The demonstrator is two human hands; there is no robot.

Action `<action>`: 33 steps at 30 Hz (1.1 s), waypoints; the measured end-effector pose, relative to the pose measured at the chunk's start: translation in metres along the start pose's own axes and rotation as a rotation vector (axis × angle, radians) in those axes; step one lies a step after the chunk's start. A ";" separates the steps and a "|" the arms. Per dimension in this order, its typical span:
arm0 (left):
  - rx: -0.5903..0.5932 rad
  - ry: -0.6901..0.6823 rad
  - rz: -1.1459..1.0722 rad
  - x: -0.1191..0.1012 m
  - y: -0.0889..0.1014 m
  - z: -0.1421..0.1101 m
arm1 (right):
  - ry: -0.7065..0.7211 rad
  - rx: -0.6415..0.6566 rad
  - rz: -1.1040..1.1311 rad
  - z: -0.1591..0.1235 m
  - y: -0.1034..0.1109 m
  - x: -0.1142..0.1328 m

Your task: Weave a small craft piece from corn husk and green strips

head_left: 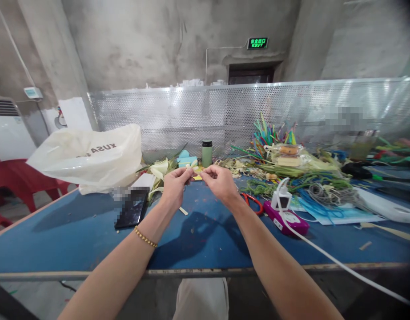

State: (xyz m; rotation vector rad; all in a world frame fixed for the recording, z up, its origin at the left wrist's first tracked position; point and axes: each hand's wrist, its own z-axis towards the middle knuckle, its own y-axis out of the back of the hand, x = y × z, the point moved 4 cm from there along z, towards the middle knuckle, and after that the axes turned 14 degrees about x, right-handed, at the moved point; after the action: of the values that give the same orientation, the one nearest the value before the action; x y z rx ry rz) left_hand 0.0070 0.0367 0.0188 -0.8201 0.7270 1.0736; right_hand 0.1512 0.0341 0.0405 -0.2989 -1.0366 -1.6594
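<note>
Above the middle of the blue table (101,249), my left hand (175,183) pinches a small pale-yellow husk strip (193,166) between thumb and fingertips. My right hand (221,181) is just to its right, thumb and forefinger pressed together. What those right fingertips hold, if anything, is too small to make out. Larger pale husk leaves (160,170) lie behind my left hand. A short pale scrap (183,211) rests on the table below the hands. Red-handled scissors (255,205) lie beside my right wrist, partly hidden by it.
Left are a black phone (133,209) and a white plastic bag (91,155). A green bottle (207,153) stands behind the hands. To the right sit a purple power strip (285,220) with a white cable, tangled cords (320,193) and colourful stems (271,135). A perforated metal screen (178,120) backs the table.
</note>
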 end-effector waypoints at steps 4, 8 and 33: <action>-0.022 0.008 0.077 0.002 0.004 0.001 | 0.100 0.043 0.128 -0.003 -0.004 0.009; -0.011 0.021 0.086 0.000 0.002 0.000 | 0.167 0.126 0.195 -0.002 -0.005 0.012; 0.196 0.094 0.204 -0.007 -0.008 -0.004 | 0.130 0.001 0.152 0.002 0.004 0.001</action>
State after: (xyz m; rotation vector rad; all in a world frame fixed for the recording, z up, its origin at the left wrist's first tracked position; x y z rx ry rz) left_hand 0.0115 0.0284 0.0242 -0.6414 0.9952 1.1297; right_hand 0.1540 0.0351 0.0447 -0.2593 -0.8959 -1.5208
